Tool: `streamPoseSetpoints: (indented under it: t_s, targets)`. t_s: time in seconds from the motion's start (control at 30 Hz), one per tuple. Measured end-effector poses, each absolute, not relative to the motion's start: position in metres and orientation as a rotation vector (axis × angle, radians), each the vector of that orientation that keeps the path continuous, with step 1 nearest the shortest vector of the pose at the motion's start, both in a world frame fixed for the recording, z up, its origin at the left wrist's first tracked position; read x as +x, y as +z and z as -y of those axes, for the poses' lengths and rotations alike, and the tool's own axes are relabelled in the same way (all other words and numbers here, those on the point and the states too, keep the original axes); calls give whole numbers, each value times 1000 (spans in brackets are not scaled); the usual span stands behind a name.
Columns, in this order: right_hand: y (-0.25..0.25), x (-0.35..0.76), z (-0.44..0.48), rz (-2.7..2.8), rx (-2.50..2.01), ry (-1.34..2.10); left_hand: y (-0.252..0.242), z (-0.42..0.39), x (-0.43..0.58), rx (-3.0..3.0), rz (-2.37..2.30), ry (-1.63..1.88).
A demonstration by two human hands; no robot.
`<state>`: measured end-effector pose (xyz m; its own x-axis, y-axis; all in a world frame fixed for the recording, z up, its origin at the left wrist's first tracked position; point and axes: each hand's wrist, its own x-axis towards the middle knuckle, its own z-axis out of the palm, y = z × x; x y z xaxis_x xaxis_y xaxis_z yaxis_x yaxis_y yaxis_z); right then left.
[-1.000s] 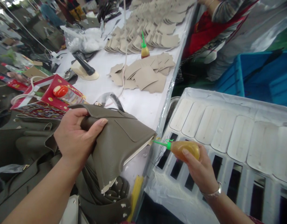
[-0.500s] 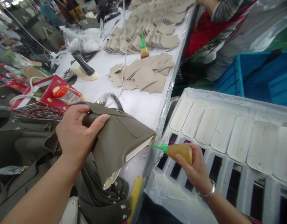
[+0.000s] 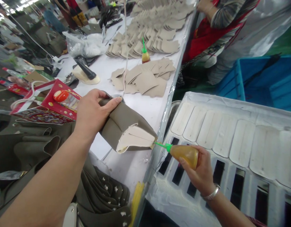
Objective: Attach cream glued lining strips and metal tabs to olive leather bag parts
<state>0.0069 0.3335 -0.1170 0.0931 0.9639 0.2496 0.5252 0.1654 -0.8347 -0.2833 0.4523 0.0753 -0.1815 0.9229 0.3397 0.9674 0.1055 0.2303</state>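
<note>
No text, brand or number can be read in this view. On the left, a red printed box (image 3: 46,91) is marked with gold dots and a multicoloured patterned band, but no letters can be made out on it. A red-capped clear container (image 3: 64,99) lying against the box bears a printed label, which is too blurred to be read.
</note>
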Motion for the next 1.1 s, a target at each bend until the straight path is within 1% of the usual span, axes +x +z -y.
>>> streamPoseSetpoints:
  t_s: [0.1,0.37,0.63,0.8,1.0,1.1]
  targets:
    - [-120,5,-335,1588,-1473,514,75,-458,-280,-1947,2237,-588]
    - [-119,4,-332,1724,-1362,402,75,-462,-277,-1965,2210,-600]
    - [-113,3,-338,1764,-1311,361,75,-464,-276,-1986,2198,-593]
    - [-109,6,-340,1872,-1226,411,74,-470,-276,-2002,2203,-599]
    - [-107,12,-352,1916,-1135,303,75,-483,-273,-2022,2307,-634]
    - [-106,16,-346,1868,-1269,425,75,-485,-273,-2035,2331,-652]
